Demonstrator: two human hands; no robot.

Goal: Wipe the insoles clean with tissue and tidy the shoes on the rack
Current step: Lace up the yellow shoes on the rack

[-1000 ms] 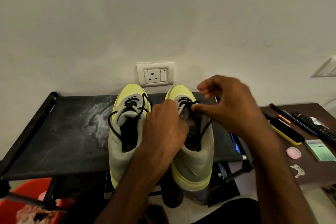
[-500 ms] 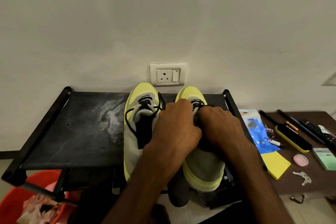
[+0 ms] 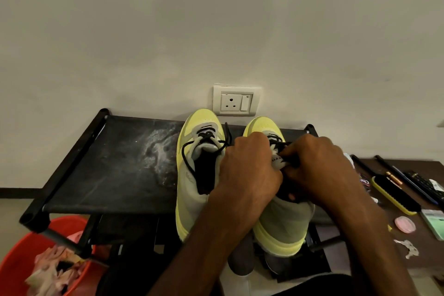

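we see left shoe and right shoe side by side on the rack, toes to the wall, our left hand curled gripping the right shoe's opening, right hand pinching its tongue

Item: right hand. A second ago it was raised above the right shoe, with the lace end pinched and drawn taut. It has since been lowered onto the shoe's opening, where the lace is now pinched down at the tongue by curled fingers.

Item: tongue. Half a second ago it was covered by both hands pressed knuckle to knuckle. Its pale tip with a printed label is now exposed in a gap opened between the right hand and the left hand, by which the shoe is gripped.

Item: lace. The slack formerly hung down the shoe's outer side has been gathered under the right fingers.
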